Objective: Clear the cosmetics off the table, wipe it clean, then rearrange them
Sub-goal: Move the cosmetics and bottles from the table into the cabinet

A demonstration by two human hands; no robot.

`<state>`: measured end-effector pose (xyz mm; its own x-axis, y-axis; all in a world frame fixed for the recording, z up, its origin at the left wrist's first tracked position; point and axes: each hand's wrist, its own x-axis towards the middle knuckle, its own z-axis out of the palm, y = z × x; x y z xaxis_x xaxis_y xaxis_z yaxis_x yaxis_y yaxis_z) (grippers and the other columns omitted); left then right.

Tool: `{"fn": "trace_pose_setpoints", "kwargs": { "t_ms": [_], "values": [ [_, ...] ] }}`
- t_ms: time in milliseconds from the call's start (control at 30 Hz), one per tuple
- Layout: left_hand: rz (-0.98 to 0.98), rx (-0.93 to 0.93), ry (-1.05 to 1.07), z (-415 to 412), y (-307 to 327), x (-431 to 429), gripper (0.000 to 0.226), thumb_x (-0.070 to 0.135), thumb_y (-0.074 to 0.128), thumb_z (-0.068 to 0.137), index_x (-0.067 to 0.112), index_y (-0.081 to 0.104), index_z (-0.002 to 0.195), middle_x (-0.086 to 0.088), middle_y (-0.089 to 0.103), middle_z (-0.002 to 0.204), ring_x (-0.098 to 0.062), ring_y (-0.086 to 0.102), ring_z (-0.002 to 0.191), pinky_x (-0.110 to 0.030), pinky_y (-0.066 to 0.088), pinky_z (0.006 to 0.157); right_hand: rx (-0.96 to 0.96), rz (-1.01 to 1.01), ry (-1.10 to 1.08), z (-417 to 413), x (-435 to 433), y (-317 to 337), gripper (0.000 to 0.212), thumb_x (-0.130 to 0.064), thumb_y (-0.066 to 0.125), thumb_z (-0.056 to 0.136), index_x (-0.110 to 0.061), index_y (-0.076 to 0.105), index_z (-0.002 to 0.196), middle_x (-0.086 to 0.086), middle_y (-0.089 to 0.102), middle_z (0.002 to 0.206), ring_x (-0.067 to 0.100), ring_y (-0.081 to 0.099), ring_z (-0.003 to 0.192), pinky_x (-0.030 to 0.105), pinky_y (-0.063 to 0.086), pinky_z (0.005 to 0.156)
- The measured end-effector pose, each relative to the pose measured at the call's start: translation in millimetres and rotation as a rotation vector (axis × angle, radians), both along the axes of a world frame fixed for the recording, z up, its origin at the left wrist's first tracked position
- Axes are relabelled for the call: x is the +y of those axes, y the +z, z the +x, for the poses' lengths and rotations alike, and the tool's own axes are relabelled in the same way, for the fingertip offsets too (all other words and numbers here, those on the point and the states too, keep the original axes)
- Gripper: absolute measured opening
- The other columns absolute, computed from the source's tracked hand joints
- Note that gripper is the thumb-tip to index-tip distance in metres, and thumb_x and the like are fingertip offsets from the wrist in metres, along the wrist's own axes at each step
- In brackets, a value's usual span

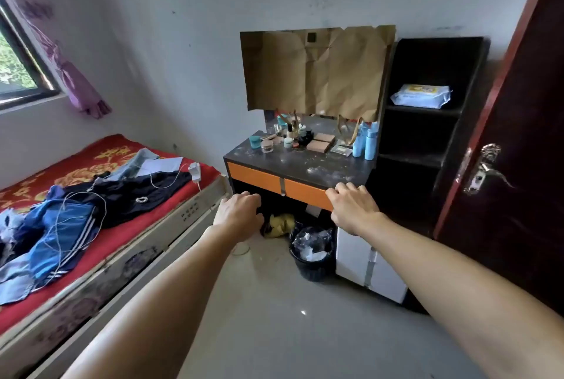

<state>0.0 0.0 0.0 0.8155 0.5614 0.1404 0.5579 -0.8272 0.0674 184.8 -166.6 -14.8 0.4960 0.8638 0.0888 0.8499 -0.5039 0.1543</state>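
Bed [128, 162]: red patterned cover, strewn with blue and dark clothes [61, 226], along the wall to my left.
Door [518, 210]: dark red, with a metal handle, at my right.
Shelf unit [427, 52]: black, just beside the table on its right; a pack of wipes [422, 96] lies on its upper shelf.
Table [305, 165]: dark top marked with pale specks and smears, two orange drawers [254, 177] under its front edge.
Brown paper [314, 70]: a creased sheet hanging above the table's back edge.
Left hand [239, 213]: stretched out before the dark gap beneath the left drawer, fingers loosely bent, holding nothing.
Right hand [354, 207]: stretched out at the table's front right corner, fingers loosely bent, nothing held; whether the tips touch the edge I cannot tell.
Bin [311, 265]: black, lined with clear plastic, on the floor under the table.
Cosmetics [293, 139]: all on the table, crowded at the back of the top, with blue bottles [364, 140] upright at the right, flat compacts [319, 146] in the middle and a teal jar [254, 142] at the left end.
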Motion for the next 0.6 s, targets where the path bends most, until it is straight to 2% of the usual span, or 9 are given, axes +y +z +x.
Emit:
{"fn": "trace_pose_setpoints", "kwargs": {
  "t_ms": [267, 400, 600],
  "values": [
    [-0.038, -0.066, 0.06, 55, -6, 100, 0.022, 0.035, 0.053, 0.084, 0.025, 0.061, 0.102, 0.003, 0.06, 0.097, -0.024, 0.059, 0.092, -0.032, 0.039, 0.074, 0.012, -0.013, 0.062, 72, 119, 1, 0.036, -0.025, 0.051, 0.087, -0.015, 0.045, 0.122, 0.011, 0.049, 0.128, 0.03, 0.046, 0.119, 0.043, 0.039, 0.094],
    [-0.078, -0.053, 0.092, 80, -16, 166, 0.026, 0.033, 0.057, 0.084, 0.023, 0.061, 0.108, 0.002, 0.061, 0.107, -0.023, 0.058, 0.1, -0.036, 0.045, 0.083, 0.024, -0.034, 0.104, 100, 188, -11, 0.036, -0.027, 0.051, 0.088, -0.016, 0.045, 0.122, 0.01, 0.05, 0.125, 0.03, 0.047, 0.117, 0.042, 0.04, 0.092],
    [-0.098, -0.071, 0.076, 129, -34, 280, 0.025, 0.031, 0.053, 0.084, 0.023, 0.062, 0.106, 0.0, 0.064, 0.104, -0.025, 0.06, 0.099, -0.034, 0.045, 0.076, 0.071, -0.049, 0.066, 146, 301, -34, 0.039, -0.026, 0.051, 0.089, -0.016, 0.044, 0.125, 0.01, 0.05, 0.125, 0.03, 0.047, 0.117, 0.042, 0.04, 0.093]
  ]
}}
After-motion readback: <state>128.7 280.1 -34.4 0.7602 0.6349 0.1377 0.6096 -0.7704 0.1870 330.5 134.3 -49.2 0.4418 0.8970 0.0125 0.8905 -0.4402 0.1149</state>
